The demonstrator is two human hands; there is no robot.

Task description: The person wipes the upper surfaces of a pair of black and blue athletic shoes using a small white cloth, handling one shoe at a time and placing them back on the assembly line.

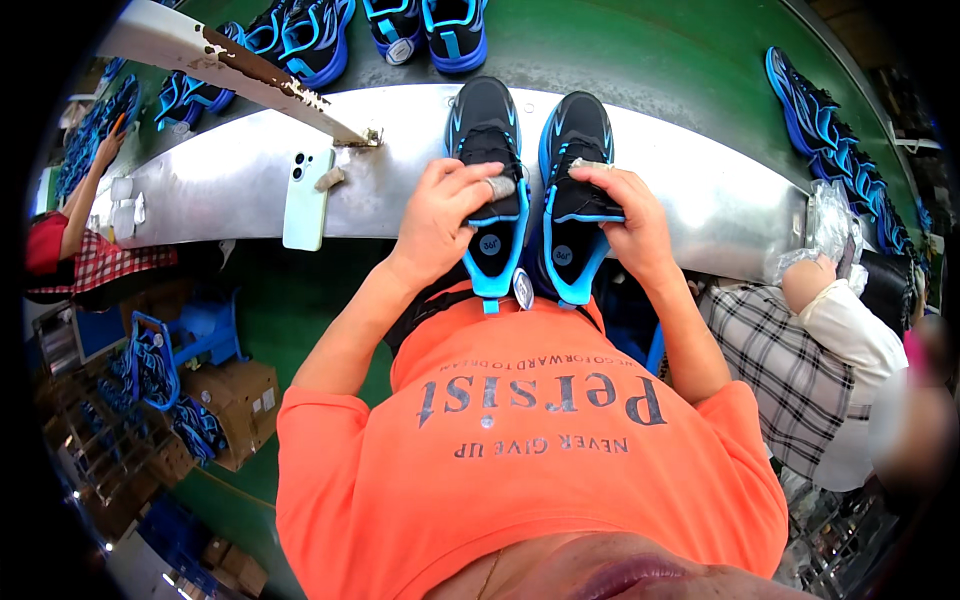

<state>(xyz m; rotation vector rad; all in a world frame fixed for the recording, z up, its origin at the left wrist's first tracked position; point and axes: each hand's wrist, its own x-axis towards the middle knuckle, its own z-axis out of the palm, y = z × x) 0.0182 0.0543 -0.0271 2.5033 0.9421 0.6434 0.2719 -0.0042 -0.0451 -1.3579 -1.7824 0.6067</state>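
Head view: left hand (437, 220) is touching the left shoe (484, 112), right hand (637, 222) the right shoe (578, 124), fingers curling over the tongues, thumbs sitting near the openings; can't tell if they're pinching. Both black-and-blue shoes are lying side by side on the metal ledge (690, 170), heels pointing toward the orange shirt (560, 480), a pale phone (304, 215) lying left.

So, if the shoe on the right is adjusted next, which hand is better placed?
Probably the right hand: it touches that shoe, while the left hand is on the other shoe.
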